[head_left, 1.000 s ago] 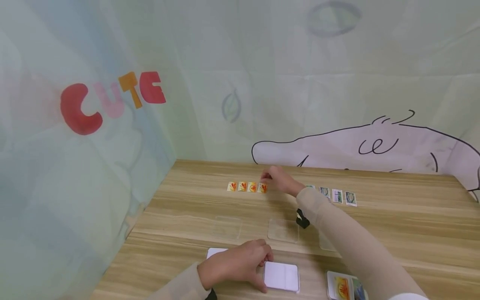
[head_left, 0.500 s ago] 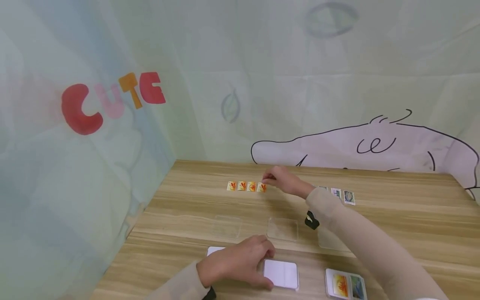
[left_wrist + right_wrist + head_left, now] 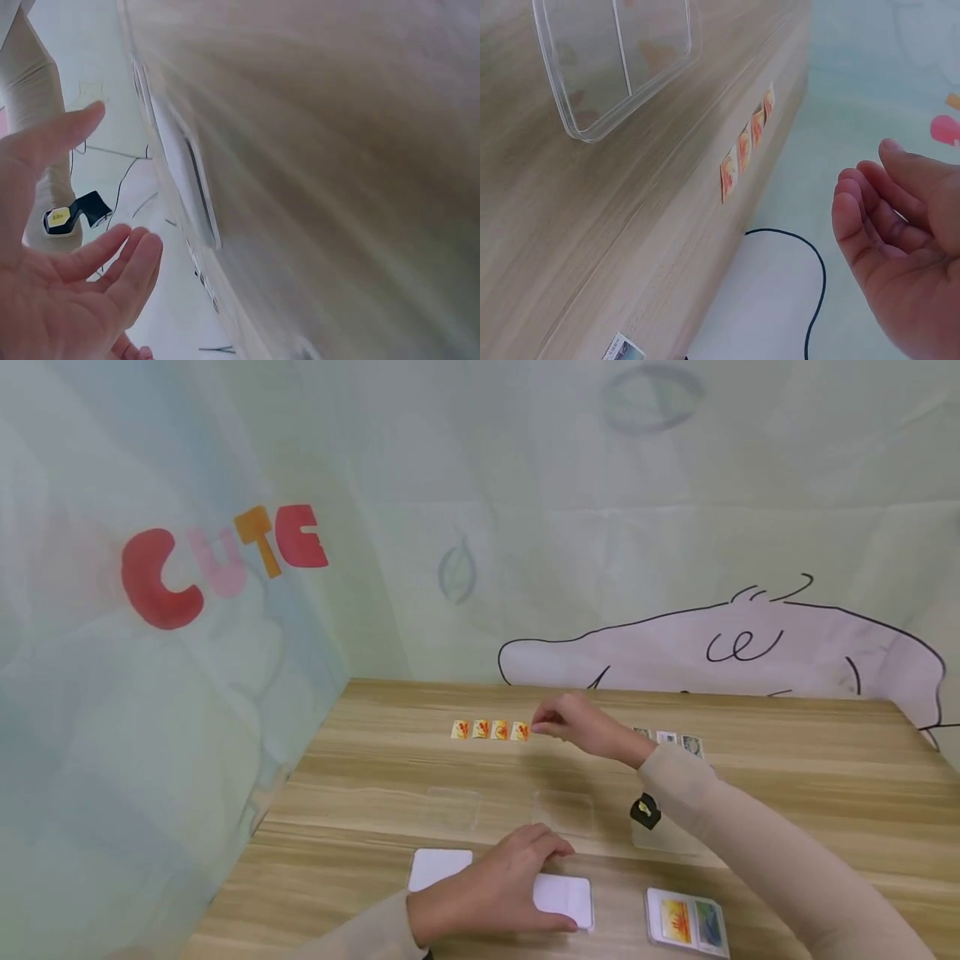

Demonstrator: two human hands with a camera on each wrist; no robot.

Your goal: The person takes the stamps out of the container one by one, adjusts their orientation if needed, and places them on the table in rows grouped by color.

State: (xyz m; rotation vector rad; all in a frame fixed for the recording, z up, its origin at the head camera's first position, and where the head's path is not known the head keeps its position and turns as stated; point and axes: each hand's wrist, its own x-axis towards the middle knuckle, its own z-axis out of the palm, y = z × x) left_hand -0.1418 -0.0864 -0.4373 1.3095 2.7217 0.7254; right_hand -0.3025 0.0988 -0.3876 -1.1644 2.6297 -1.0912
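My right hand (image 3: 581, 725) hovers above the far part of the table, at the right end of a row of small orange-and-yellow picture cards (image 3: 501, 730). Its fingers curl loosely, and the right wrist view shows nothing between them and the thumb (image 3: 907, 161). Closer to me, my left hand (image 3: 502, 881) reaches across a flat white case (image 3: 573, 900) and covers its left side. In the left wrist view its thumb and fingers (image 3: 135, 262) are spread apart and hold nothing.
More small picture cards (image 3: 667, 739) lie at the far right, partly behind the right sleeve. Clear plastic lids (image 3: 562, 812) line the middle of the table. Another white case (image 3: 438, 866) lies left; a case with an orange and a green picture (image 3: 686, 920) lies right.
My right hand has drawn back a little to the right from the end of the orange cards. My left hand has shifted right, over the middle white case, its fingers spreading wider.
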